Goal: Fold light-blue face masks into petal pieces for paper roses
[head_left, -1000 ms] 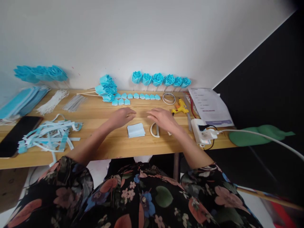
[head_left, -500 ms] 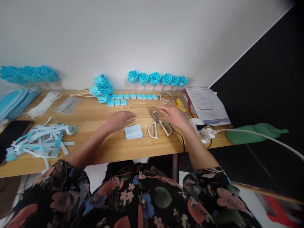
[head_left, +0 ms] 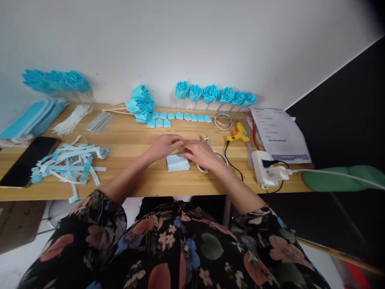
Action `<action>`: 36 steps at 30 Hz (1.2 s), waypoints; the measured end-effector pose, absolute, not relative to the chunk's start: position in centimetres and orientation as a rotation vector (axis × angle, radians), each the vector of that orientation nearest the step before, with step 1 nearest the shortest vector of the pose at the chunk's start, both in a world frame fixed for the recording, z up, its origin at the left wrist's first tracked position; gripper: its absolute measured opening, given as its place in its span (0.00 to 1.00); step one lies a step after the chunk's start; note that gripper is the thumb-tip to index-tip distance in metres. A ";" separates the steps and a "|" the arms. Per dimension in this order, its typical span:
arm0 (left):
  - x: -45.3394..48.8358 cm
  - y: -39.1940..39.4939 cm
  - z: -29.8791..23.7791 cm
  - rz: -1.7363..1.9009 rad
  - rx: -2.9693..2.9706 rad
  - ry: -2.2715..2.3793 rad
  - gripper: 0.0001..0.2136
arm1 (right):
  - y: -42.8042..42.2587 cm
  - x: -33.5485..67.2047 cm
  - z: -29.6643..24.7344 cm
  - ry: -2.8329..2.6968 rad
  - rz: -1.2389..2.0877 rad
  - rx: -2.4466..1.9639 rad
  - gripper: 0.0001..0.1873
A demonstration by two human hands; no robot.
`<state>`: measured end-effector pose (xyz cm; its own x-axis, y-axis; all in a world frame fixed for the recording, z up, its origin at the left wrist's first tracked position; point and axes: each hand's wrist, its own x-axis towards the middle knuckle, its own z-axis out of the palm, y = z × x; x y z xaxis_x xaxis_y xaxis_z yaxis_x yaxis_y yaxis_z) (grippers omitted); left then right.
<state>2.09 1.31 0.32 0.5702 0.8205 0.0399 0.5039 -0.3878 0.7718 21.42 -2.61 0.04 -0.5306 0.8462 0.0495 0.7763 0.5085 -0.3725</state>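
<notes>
My left hand (head_left: pixel 165 147) and my right hand (head_left: pixel 201 153) meet at the fingertips just above a small stack of pale blue cut sheets (head_left: pixel 178 163). The fingers of both are loosely bent, and I see nothing held in either. Under my right hand lies a pair of scissors with white handles (head_left: pixel 223 156), its blades and loops partly covered. Behind the hands, small folded blue petals (head_left: pixel 179 115) lie in two rows. A bunch of blue fabric flowers on sticks (head_left: pixel 141 103) rests at the left end of these rows.
More blue flowers (head_left: pixel 210 94) stand along the wall. A yellow glue gun (head_left: pixel 239 133), tape roll (head_left: pixel 223 121), power strip (head_left: pixel 262 168) and printed sheet (head_left: pixel 278 132) are at right. Strip scraps (head_left: pixel 70 162), a phone (head_left: pixel 28 162), face masks (head_left: pixel 36 116), white cords (head_left: pixel 73 119) and wires (head_left: pixel 100 122) lie left.
Both my hands have come together over the stack of sheets, the right one moving left across the scissors. The view has shifted, so the table's things appear farther right and the glue gun is uncovered.
</notes>
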 end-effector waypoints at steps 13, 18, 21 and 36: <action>1.3 1.4 -1.5 0.641 1.723 0.981 0.18 | -1.6 21.4 -1.0 -2.456 0.615 -1.339 0.05; 1.3 1.1 -0.7 0.656 1.660 0.951 0.26 | -1.8 21.7 0.4 -2.432 0.554 -1.383 0.10; 1.1 0.9 0.0 0.684 1.704 0.984 0.27 | -1.7 21.9 1.6 -2.316 0.517 -1.458 0.07; 1.4 1.5 -0.5 1.028 1.179 0.926 0.16 | 1.5 21.9 0.3 -1.766 0.883 -1.062 0.15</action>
<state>1.38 1.48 -0.46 0.2795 0.9594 -0.0379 -0.1375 0.0790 0.9873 21.94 1.51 0.29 -0.2575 0.9137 0.3143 0.2967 0.3843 -0.8742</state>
